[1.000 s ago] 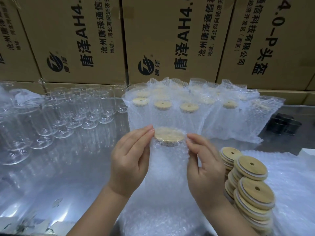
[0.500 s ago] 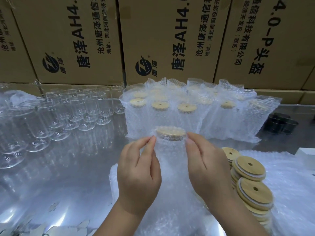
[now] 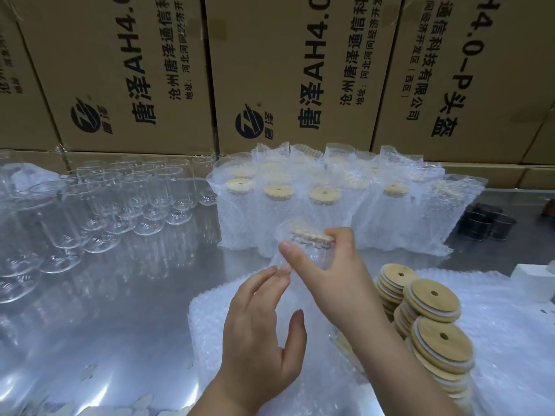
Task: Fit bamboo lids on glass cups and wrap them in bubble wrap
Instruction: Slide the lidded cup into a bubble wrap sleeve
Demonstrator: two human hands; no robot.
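At the middle of the steel table (image 3: 120,295), the right hand (image 3: 339,274) grasps the top of a wrapped glass cup (image 3: 300,256). Its thumb lies across the near side and its fingers curl round the far edge of the bamboo lid (image 3: 312,235) that shows through the wrap. The wrist comes in from the lower right, across the cup's lower part.

The left hand (image 3: 261,331) is released, back toward the camera. Its fingers are loosely straight and point up at the wrap's left edge, and its thumb is spread apart. Whether the fingertips touch the wrap cannot be told.

Under both hands lies a stack of bubble wrap sheets (image 3: 210,325). Just right of the right wrist lean stacks of loose bamboo lids (image 3: 432,301), each with a round hole. Beyond the held cup stands a crowd of finished wrapped cups (image 3: 324,205), upright, lids on. Rows of bare glass cups (image 3: 120,199) stand to the left. Dark metal rings (image 3: 486,223) and a white box (image 3: 534,277) sit at the right edge.

Cardboard cartons (image 3: 126,70) wall off the back. Their print runs sideways: "唐泽AH4.0", "沧州唐泽通信科技有限公司" and an address line "地址:河北河间经济开发区(西区)", beside a round dark logo. The rightmost carton reads "4.0-P头盔".
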